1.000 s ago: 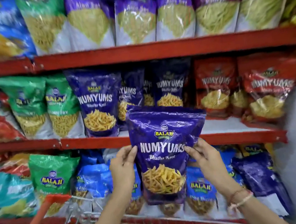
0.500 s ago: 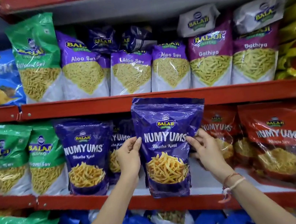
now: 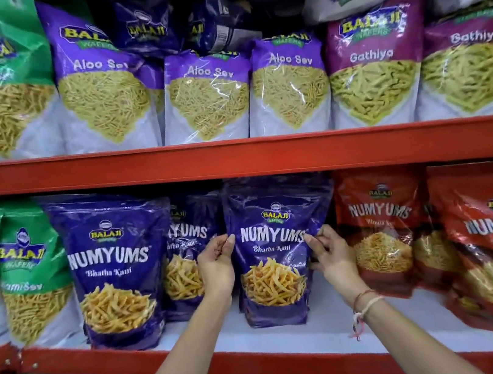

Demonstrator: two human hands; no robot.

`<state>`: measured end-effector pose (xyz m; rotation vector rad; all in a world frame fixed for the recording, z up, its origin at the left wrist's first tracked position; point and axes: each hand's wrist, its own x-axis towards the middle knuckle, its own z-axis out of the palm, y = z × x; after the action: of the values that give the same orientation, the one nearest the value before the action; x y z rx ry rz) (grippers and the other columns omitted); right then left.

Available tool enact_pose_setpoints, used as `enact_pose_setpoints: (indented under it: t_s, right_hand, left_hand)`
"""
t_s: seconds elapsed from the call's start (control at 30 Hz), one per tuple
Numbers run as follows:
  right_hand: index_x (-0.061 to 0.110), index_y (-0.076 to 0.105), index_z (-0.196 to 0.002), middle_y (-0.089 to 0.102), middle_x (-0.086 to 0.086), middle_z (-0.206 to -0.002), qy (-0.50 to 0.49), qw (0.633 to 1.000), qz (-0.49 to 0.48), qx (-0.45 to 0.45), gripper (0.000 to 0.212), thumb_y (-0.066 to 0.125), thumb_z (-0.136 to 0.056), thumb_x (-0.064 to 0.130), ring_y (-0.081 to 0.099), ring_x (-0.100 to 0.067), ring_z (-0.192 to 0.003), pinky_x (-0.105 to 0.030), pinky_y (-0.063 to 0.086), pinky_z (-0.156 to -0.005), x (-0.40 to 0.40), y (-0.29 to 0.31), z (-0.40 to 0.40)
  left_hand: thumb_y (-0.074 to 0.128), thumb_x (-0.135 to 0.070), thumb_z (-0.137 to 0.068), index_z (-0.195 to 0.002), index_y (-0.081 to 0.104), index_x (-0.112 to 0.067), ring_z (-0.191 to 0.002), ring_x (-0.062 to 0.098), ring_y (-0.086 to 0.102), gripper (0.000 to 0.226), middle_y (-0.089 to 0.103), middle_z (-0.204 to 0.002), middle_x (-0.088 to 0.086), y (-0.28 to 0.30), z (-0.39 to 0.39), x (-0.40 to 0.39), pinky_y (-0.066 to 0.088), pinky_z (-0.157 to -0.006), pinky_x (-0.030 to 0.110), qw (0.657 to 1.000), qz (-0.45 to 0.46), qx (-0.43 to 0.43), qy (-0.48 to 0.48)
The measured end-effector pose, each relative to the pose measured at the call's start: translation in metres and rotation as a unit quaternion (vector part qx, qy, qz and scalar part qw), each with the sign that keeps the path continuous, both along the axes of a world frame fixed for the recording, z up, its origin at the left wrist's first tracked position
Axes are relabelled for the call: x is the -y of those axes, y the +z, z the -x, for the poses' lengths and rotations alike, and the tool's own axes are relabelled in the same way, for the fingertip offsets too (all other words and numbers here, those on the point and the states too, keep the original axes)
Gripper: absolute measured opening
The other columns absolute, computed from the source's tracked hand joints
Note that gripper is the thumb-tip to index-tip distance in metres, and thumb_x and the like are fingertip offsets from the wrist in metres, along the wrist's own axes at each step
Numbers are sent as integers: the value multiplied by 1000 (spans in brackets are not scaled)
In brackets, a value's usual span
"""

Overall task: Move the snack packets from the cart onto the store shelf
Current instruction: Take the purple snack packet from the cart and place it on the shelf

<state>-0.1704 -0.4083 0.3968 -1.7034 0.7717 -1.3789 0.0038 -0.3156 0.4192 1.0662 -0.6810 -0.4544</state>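
A purple Numyums packet (image 3: 275, 246) stands upright on the white board of the middle shelf (image 3: 264, 360), its base resting on the board. My left hand (image 3: 217, 266) holds its left edge with the thumb on the front. On the right edge, the fingers of my right hand (image 3: 329, 254) pinch the packet. It stands between another purple Numyums packet (image 3: 113, 270) on the left and a red Numyums packet (image 3: 379, 231) on the right. One more purple packet (image 3: 187, 250) stands behind my left hand. The cart is out of view.
The red rail of the upper shelf (image 3: 234, 159) runs just above the packet's top. Aloo Sev packets (image 3: 209, 96) and Gathiya packets (image 3: 375, 71) fill that shelf. Green sev packets (image 3: 28, 277) stand at the far left. A bare strip of board (image 3: 371, 322) lies right of the packet.
Both hands carried the purple packet up from cart height and forward into the middle shelf, where its base now rests on the board. The cart has left the view.
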Motion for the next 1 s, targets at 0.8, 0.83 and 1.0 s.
enact_pose_setpoints:
  t_s: [0.8, 0.83, 1.0]
  right_hand:
    - [36, 35, -143, 37, 8, -153, 68, 983, -139, -101, 80, 26, -77, 79, 36, -16, -140, -48, 27, -119, -98, -39, 31]
    - [34, 35, -144, 38, 10, -151, 66, 983, -132, -109, 76, 24, -80, 75, 35, -15, -140, -46, 26, -119, -103, -38, 33]
    - [31, 33, -145, 39, 15, -144, 69, 982, -112, -134, 62, 22, -92, 61, 32, -13, -140, -30, 24, -111, -123, -35, 38]
  left_hand:
    - [-1, -54, -90, -144, 22, -21, -137, 37, 31, 68, 34, -149, 18, -44, 9, -85, 24, -112, 51, 964, -167, 67, -198]
    - [-1, -53, -90, -144, 22, -21, -137, 34, 32, 67, 33, -149, 17, -45, 10, -90, 27, -111, 48, 963, -170, 77, -195]
    - [0, -63, -79, -145, 19, -23, -138, 29, 31, 80, 31, -151, 12, -44, 18, -107, 24, -114, 44, 953, -188, 126, -200]
